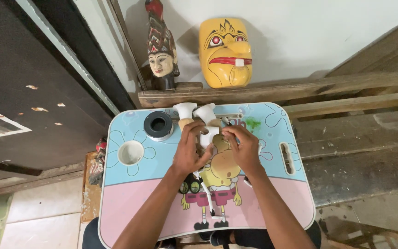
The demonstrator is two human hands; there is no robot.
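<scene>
We've got a plain white wall (309, 32) at the back, with a rough wooden ledge (272, 90) running along it. A yellow mask (225, 53) and a carved painted head (160, 50) lean there. Dark door (28, 78) on the left, pale floor tiles (28, 216) below it, worn grey planks (360, 152) to the right. Light's soft and even.

Two hands (190, 150); three small white figures (184, 109); one yellow mask (225, 53); one carved head (161, 50); one tape roll (158, 124).
</scene>
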